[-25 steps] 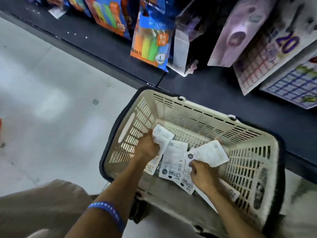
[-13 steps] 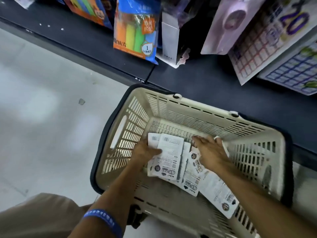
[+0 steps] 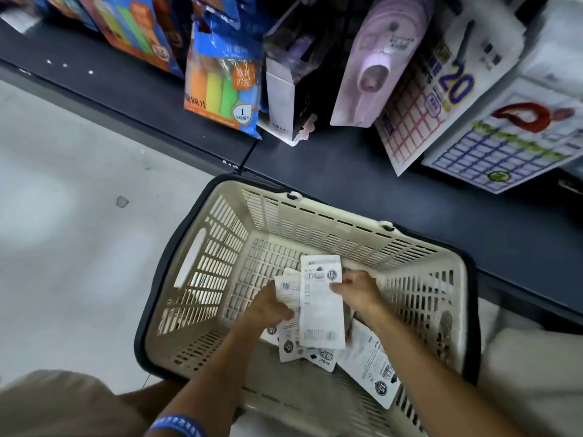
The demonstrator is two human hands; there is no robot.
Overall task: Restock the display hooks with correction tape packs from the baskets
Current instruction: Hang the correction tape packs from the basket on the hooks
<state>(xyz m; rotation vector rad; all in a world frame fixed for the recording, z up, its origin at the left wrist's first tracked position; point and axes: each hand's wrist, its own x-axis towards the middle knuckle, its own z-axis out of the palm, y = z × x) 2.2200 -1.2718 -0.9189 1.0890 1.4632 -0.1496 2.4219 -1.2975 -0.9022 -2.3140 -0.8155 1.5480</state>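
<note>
A beige slotted basket (image 3: 220, 247) with a dark rim stands on the floor below me. Inside it lie several white correction tape packs, backs up. My left hand (image 3: 268, 307) grips a small stack of packs (image 3: 285, 290) near the basket's middle. Between thumb and fingers my right hand (image 3: 356, 290) pinches the right edge of one pack (image 3: 320, 310), laid over that stack. Another loose pack (image 3: 369, 364) lies under my right forearm on the basket floor.
A dark shelf base (image 3: 347, 171) runs diagonally behind the basket. Above it hang a highlighter pack (image 3: 220, 86), a pink tape pack (image 3: 375, 67) and label sheets (image 3: 501, 143). Pale floor (image 3: 79, 231) lies to the left. My knee (image 3: 56, 405) is at lower left.
My right hand has picked up one pack and brought it over the stack in my left hand. The stack has been gathered tighter toward the basket's middle.
</note>
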